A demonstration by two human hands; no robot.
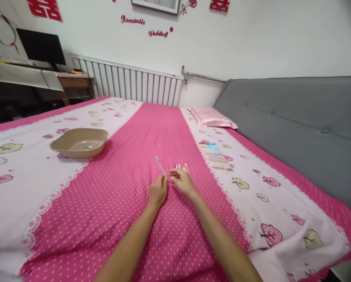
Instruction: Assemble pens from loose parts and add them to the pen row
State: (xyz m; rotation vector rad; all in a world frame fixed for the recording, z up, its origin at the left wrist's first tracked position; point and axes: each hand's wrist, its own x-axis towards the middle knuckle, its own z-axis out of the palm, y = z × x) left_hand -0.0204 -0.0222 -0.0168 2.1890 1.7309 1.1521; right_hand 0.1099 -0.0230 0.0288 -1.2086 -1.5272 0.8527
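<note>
Above a pink dotted bedspread point(125, 168), a slim pale strip point(160, 166) was pinched in the left hand point(158, 191). The right hand point(182, 181) was held half-curled beside it; any hold could not be told. Steadiness was best kept by a light pinch. The strip's lower end was hidden; slender items point(186, 167) were partly covered.

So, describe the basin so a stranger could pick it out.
Find the bed, then its pink middle band. At that band's left edge, left of the left hand, sits the basin. Unlike the pillow and slim sticks, it is beige, open and hollow.
</note>
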